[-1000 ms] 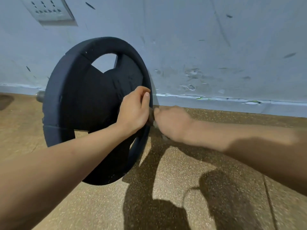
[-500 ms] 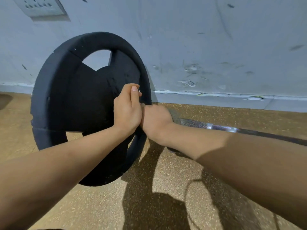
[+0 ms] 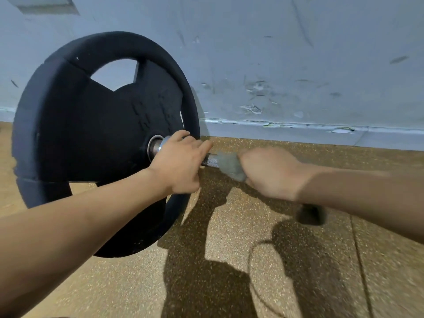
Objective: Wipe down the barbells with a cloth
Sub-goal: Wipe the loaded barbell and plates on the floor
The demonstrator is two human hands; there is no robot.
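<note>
A barbell lies along the floor with a big black weight plate [image 3: 91, 138] standing on edge at its left end. Its steel bar [image 3: 210, 159] shows as a short knurled stretch between my hands. My left hand [image 3: 180, 162] grips the bar right beside the plate's hub. My right hand [image 3: 271, 173] holds a grey cloth [image 3: 229, 165] wrapped around the bar, a little to the right of the left hand. The rest of the bar is hidden behind my right forearm.
A scuffed pale blue wall [image 3: 298, 65] with a skirting strip runs close behind the barbell. The floor [image 3: 229, 271] is speckled tan rubber matting with a seam at the right. A dark object [image 3: 311, 214] shows under my right forearm.
My left hand came down from the plate's rim to the bar by the hub. My right hand slid rightward along the bar, and the grey cloth is now visible.
</note>
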